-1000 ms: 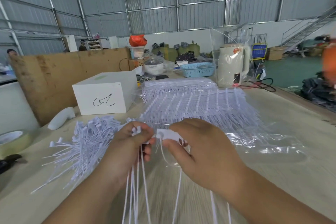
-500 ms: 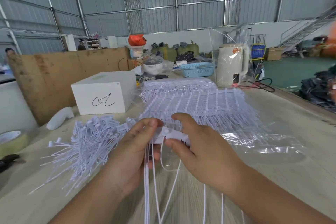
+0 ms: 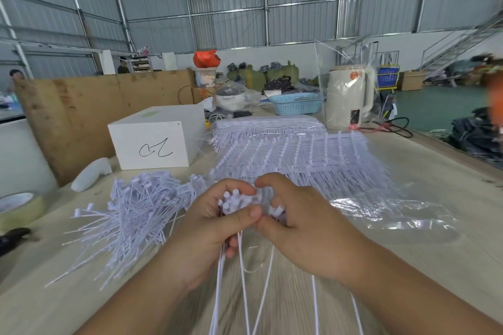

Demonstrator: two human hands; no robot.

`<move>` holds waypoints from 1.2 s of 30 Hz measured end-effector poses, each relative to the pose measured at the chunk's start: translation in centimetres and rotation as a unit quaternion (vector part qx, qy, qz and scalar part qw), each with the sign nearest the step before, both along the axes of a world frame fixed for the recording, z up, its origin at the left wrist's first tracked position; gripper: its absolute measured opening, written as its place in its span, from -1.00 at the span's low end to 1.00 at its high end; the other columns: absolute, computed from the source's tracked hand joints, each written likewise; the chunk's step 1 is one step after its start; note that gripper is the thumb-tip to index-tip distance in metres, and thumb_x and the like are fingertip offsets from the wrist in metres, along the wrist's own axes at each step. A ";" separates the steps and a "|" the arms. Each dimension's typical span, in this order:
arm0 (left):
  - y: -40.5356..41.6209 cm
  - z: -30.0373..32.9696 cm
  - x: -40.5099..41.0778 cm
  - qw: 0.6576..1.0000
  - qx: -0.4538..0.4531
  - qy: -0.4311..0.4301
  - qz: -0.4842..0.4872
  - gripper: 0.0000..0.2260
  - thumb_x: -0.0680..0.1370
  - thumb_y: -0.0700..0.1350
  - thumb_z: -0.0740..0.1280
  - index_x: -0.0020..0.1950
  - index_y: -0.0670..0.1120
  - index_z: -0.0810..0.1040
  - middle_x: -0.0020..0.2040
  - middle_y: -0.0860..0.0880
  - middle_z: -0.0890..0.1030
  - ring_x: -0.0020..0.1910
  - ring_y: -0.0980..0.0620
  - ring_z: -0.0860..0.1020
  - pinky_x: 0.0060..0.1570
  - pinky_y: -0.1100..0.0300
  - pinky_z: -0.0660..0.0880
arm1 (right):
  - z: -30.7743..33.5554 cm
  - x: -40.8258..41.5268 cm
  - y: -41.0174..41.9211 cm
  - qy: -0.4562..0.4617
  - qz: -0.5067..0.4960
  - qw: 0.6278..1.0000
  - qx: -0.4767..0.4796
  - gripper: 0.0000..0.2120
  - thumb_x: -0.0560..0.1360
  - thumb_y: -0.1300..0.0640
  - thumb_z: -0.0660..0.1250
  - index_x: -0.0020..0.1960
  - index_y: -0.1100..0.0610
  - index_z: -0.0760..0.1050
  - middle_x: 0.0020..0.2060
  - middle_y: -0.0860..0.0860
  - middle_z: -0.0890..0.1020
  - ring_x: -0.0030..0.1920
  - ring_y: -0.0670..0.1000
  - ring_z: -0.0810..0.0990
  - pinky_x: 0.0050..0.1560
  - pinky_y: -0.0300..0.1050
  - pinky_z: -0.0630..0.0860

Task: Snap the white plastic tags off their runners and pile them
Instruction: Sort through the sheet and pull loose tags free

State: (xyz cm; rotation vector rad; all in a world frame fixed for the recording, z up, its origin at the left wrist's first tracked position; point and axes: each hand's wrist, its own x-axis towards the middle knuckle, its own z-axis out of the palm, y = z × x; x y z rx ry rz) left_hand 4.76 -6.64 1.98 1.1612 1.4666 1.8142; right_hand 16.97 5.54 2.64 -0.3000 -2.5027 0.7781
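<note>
Head view: left hand (image 3: 215,221) grips tags (image 3: 231,202), right hand (image 3: 296,223) seemingly pinching

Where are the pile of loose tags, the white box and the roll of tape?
pile of loose tags (image 3: 136,209): head view, middle of the heap.
white box (image 3: 152,148): head view, front face by the scribble.
roll of tape (image 3: 20,208): head view, its top rim.

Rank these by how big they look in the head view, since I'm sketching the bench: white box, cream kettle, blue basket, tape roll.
1. white box, clearly largest.
2. cream kettle.
3. blue basket and tape roll look alike; the roll is nearer and cut by the frame edge, so unranked.
</note>
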 end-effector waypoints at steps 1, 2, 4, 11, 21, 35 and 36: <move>0.0 0.0 0.0 1.000 0.002 0.003 -0.002 -0.83 0.31 -0.09 0.50 -0.12 0.03 0.63 -0.34 0.00 0.51 -0.54 0.08 0.34 -0.58 0.32 0.31 | 0.1 0.0 0.0 -0.001 0.006 1.000 -0.017 -0.70 0.53 -0.15 0.26 0.23 -0.23 0.31 -0.28 -0.08 0.58 -0.39 -0.11 0.55 -0.33 -0.12 0.50; 0.0 0.0 0.0 1.000 0.004 0.004 -0.005 -0.80 0.30 -0.07 0.53 -0.12 0.03 0.63 -0.33 -0.02 0.51 -0.51 0.05 0.34 -0.56 0.31 0.32 | 0.2 0.1 0.0 0.003 0.012 0.999 -0.038 -0.70 0.52 -0.15 0.28 0.23 -0.22 0.33 -0.28 -0.08 0.60 -0.39 -0.10 0.57 -0.32 -0.10 0.53; 0.0 0.1 -0.1 1.000 0.010 0.007 -0.014 -0.75 0.26 0.00 0.53 -0.11 0.02 0.63 -0.31 -0.06 0.53 -0.46 -0.02 0.34 -0.52 0.29 0.32 | 0.3 0.2 -0.1 0.015 0.017 0.998 -0.067 -0.67 0.50 -0.16 0.29 0.23 -0.20 0.36 -0.31 -0.09 0.60 -0.41 -0.11 0.58 -0.35 -0.16 0.52; 0.0 0.1 -0.2 1.000 0.017 -0.001 -0.022 -0.74 0.25 0.01 0.50 -0.11 0.00 0.63 -0.41 -0.02 0.43 -0.55 0.07 0.31 -0.54 0.29 0.31 | 0.5 0.4 -0.4 0.022 0.019 0.996 -0.088 -0.70 0.51 -0.16 0.31 0.22 -0.18 0.39 -0.31 -0.10 0.60 -0.44 -0.16 0.54 -0.41 -0.32 0.44; 0.1 0.1 -0.1 0.998 0.025 -0.033 -0.052 -0.91 0.41 -0.21 0.48 -0.13 -0.07 0.64 -0.37 -0.16 0.53 -0.47 0.01 0.51 -0.52 0.20 0.45 | 0.2 0.2 -0.2 0.018 0.049 0.992 -0.113 -0.74 0.51 -0.09 0.31 0.17 -0.08 0.44 -0.24 -0.08 0.69 -0.22 0.01 0.67 -0.09 0.09 0.59; 0.4 -0.2 -1.1 0.997 -0.009 -0.058 0.053 -0.76 0.19 -0.05 0.52 -0.19 0.01 0.60 -0.32 -0.14 0.60 -0.60 0.06 0.37 -0.61 0.27 0.30 | -0.6 -0.3 1.4 0.041 -0.020 0.998 -0.040 -0.83 0.53 -0.02 0.35 -0.19 0.03 0.53 -0.46 -0.12 0.50 -0.45 -0.14 0.43 -0.36 -0.15 0.35; 0.4 -0.2 -1.1 0.997 -0.012 -0.055 0.060 -0.77 0.20 -0.04 0.52 -0.20 0.01 0.60 -0.32 -0.14 0.60 -0.60 0.06 0.37 -0.61 0.28 0.30 | -0.7 -0.3 1.4 0.043 -0.015 0.998 -0.043 -0.83 0.53 -0.01 0.35 -0.20 0.03 0.53 -0.45 -0.13 0.50 -0.44 -0.15 0.43 -0.37 -0.18 0.34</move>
